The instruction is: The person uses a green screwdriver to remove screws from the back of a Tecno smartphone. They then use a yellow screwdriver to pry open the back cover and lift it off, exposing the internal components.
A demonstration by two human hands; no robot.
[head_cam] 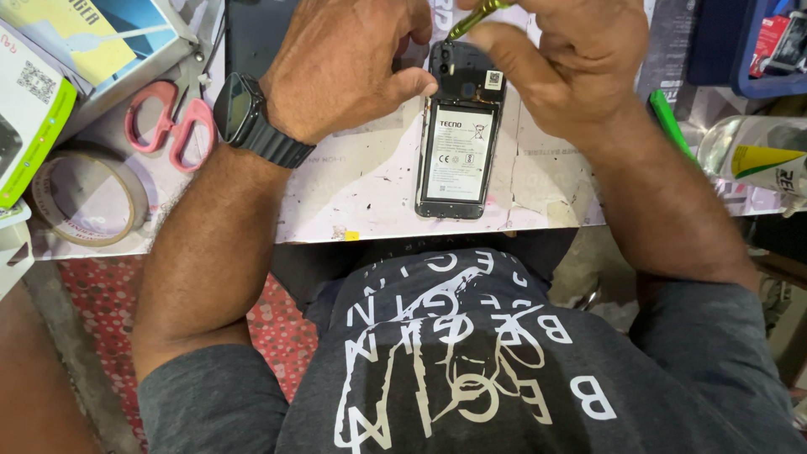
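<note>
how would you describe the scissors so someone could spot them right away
Start at the pale worktop and follow the left hand back past its black wristwatch toward the left edge. There the scissors lie flat above a roll of tape. Their pink loop handles are the only pink thing on the bench.

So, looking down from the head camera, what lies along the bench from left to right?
Roll of tape → pink-handled scissors → left hand with a black wristwatch → opened phone → right hand holding a yellow-green tool → green pen → clear bottle.
</note>
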